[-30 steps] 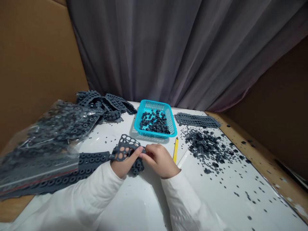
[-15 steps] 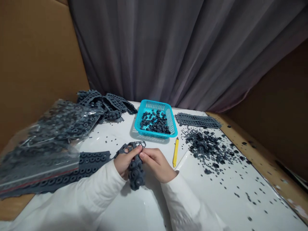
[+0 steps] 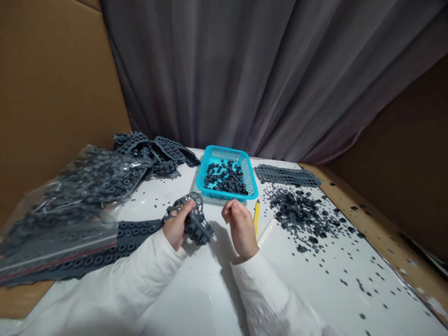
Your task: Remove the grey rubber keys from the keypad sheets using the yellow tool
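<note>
My left hand (image 3: 178, 225) grips a bent dark grey rubber sheet (image 3: 199, 228), part of it open holes and part still bearing round ring-shaped pieces. Just in front of the turquoise basket (image 3: 201, 184), my right hand (image 3: 241, 227) is raised with its fingers curled together; whether a small piece is between them is hidden. Inside the basket lie many small black rubber pieces (image 3: 226, 177). A yellow pen-like tool (image 3: 256, 218) lies partly behind my right hand, beside a white strip (image 3: 267, 232).
At left, a clear zip bag (image 3: 80, 186) of rubber rings rests over a flat ringed sheet (image 3: 140, 233). More punched sheets (image 3: 168, 151) are heaped behind it. At right lie a perforated strip (image 3: 287, 175) and a scattered pile of black bits (image 3: 301, 207). A grey curtain (image 3: 224, 74) hangs behind.
My right hand has let go of the sheet and moved right and up toward the basket. My left hand has tilted the sheet, its lower end swinging up and right.
</note>
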The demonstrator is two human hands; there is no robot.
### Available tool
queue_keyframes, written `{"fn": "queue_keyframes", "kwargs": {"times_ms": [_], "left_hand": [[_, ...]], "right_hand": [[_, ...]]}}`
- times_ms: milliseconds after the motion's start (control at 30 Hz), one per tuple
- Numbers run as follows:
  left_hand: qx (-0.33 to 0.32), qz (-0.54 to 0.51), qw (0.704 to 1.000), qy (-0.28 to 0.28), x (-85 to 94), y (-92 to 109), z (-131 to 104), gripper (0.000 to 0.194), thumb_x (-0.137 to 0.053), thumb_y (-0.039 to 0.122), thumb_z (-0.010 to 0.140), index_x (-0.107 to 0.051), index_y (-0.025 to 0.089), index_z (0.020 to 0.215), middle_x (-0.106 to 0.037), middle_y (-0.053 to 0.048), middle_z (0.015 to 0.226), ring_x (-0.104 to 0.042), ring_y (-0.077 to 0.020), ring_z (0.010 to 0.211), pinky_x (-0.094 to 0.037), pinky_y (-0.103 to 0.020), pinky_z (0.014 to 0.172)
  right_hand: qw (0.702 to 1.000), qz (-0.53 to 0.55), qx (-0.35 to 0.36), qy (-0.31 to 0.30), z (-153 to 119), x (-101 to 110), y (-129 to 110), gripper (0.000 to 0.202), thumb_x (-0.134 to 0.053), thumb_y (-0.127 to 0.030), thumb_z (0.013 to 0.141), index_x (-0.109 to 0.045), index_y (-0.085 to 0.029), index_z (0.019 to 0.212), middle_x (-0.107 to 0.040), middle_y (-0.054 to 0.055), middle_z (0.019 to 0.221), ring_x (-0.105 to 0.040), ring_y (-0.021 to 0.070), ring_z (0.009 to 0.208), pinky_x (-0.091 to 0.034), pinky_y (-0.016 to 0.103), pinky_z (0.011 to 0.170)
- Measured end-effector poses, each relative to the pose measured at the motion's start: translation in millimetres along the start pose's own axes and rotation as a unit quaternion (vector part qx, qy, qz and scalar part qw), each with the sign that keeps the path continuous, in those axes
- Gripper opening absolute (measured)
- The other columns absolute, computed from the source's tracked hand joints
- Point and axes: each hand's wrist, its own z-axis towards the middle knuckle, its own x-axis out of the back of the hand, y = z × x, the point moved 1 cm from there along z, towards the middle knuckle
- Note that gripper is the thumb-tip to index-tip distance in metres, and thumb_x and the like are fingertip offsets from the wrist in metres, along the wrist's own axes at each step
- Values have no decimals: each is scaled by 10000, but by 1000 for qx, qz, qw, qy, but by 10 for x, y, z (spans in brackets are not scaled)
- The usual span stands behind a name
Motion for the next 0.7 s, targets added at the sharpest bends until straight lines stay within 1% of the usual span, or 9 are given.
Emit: {"fn": "queue_keyframes", "kwargs": {"times_ms": [67,133,233,333,467,533,600,667,700], "left_hand": [[-8,6,1000,-8,3,4,-16,368,-806,374,449,-562,134,584,-570,31,482,-535,-102,441,-444,-204,449],[-9,20,999,-38,7,11,-30,403,-812,399,425,-556,137,593,-563,35,480,-524,-100,436,-444,-207,449],[-20,35,996,-78,17,17,-42,430,-802,443,441,-547,140,608,-555,40,479,-507,-83,440,-429,-180,439],[-26,37,994,-97,26,8,-34,449,-786,479,459,-536,148,628,-551,45,488,-495,-78,438,-413,-170,419],[-72,80,991,-82,69,-20,17,414,-768,472,508,-569,155,684,-563,45,532,-537,-104,492,-460,-206,479],[-116,141,978,-97,106,-25,51,347,-744,449,569,-590,158,678,-575,34,563,-560,-119,539,-481,-228,540],[-167,208,956,-118,143,-16,80,281,-704,424,638,-602,162,644,-582,19,573,-570,-130,571,-479,-238,585],[-200,252,936,-145,168,-2,102,240,-696,385,660,-611,164,619,-590,9,584,-574,-136,605,-474,-241,629],[-197,261,930,-165,172,2,108,227,-710,365,647,-612,163,611,-592,7,588,-573,-137,614,-471,-239,639]], "right_hand": [[991,-117,34,-49,14,61,-76,310,-443,-394,871,-487,-178,653,-416,-16,598,-387,125,586,-305,258,577],[967,-212,51,-131,13,66,-124,252,-471,-351,862,-511,-175,686,-457,-8,626,-416,129,611,-317,257,599],[938,-265,58,-214,0,22,-134,216,-512,-334,843,-506,-176,696,-463,-15,621,-417,123,593,-319,245,585],[932,-274,63,-229,-7,-11,-106,251,-523,-379,837,-487,-180,689,-462,-19,618,-415,119,581,-318,237,572],[912,-318,95,-242,-18,-20,-88,297,-528,-438,824,-479,-179,686,-472,-14,610,-422,125,581,-314,241,573],[895,-347,112,-257,-28,-26,-97,288,-534,-426,823,-477,-178,689,-472,-12,599,-420,129,579,-309,247,578],[881,-371,116,-271,-38,-33,-114,260,-526,-375,836,-459,-179,678,-460,-13,590,-414,130,578,-302,251,579],[876,-377,108,-281,-45,-39,-137,246,-493,-309,853,-425,-182,653,-438,-17,587,-404,127,577,-296,250,577],[879,-371,103,-282,-47,-40,-149,249,-470,-281,860,-405,-184,640,-425,-18,587,-398,124,578,-294,249,576]]}}
